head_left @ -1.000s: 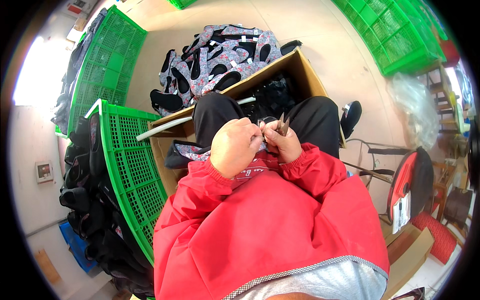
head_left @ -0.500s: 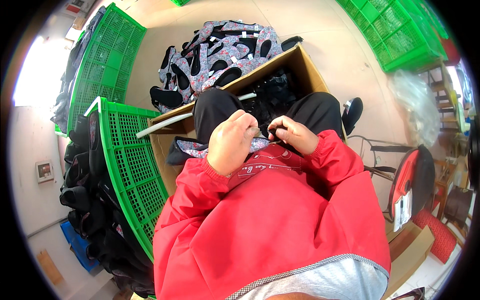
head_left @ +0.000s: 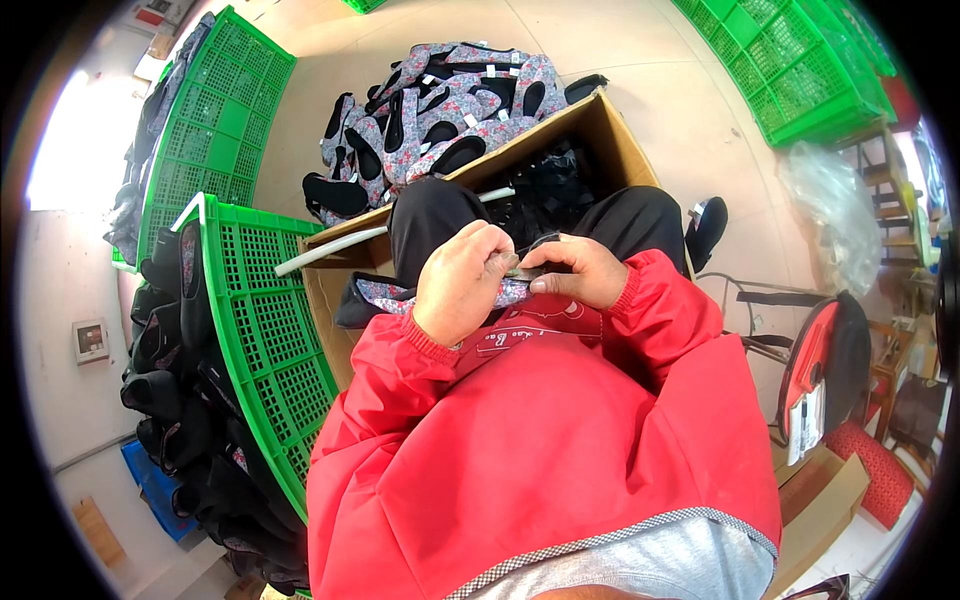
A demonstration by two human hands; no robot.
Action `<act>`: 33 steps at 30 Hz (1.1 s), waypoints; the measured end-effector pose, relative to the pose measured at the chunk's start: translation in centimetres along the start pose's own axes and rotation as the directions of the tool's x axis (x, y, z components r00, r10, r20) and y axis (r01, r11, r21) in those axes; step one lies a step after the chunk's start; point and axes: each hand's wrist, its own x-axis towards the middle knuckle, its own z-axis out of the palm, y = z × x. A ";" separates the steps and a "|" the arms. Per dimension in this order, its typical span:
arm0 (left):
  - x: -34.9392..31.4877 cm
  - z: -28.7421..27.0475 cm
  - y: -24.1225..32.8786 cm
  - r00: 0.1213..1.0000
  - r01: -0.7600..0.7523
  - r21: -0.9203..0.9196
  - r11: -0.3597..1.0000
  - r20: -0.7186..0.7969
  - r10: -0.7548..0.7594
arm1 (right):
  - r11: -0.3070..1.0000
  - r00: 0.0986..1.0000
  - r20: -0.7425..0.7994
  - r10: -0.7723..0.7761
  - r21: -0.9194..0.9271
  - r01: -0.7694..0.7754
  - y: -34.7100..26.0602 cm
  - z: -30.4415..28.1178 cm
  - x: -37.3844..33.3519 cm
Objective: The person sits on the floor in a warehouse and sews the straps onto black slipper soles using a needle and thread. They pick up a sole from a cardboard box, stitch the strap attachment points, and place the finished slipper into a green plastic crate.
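A floral cloth shoe with black edging (head_left: pixel 382 293) lies across my lap, its far end hidden under my hands. My left hand (head_left: pixel 462 285) is closed on it, thumb and forefinger pinched together near its edge. Close beside, my right hand (head_left: pixel 583 272) is also closed, its thumb and forefinger pinching at the shoe's dark edge. The fingertips of both hands almost meet, and whatever small part lies between them is mostly covered.
Before my knees stands an open cardboard box (head_left: pixel 625 135) holding black pieces, with a white tube (head_left: pixel 335 248) across it. Behind it is a pile of floral shoes (head_left: pixel 440 110). Green crates (head_left: pixel 265 330) with black shoes stand at left; another crate (head_left: pixel 800 75) sits far right, near a chair (head_left: pixel 830 350).
My right hand has moved slightly left and down, toward my left hand and onto the shoe's edge. The left hand stays nearly in place.
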 end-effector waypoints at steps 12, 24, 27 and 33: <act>0.0 0.0 -0.3 0.999 0.046 -0.020 0.999 -0.004 -0.046 | 0.996 1.000 -0.013 -0.011 0.090 0.012 0.3 0.1 0.2; 0.2 0.0 -0.9 0.998 0.067 -0.044 0.997 0.006 -0.066 | 0.999 1.000 0.013 0.026 -0.030 -0.025 -0.6 -0.1 1.0; 0.3 0.1 -1.1 0.998 0.052 -0.050 0.997 -0.029 -0.054 | 1.000 1.000 0.009 0.026 -0.018 -0.026 -0.4 -0.1 1.0; 0.5 -0.4 -1.0 0.959 0.224 -0.254 0.941 -0.115 -0.259 | 0.997 0.998 -0.060 -0.001 0.080 0.005 -0.1 0.7 0.6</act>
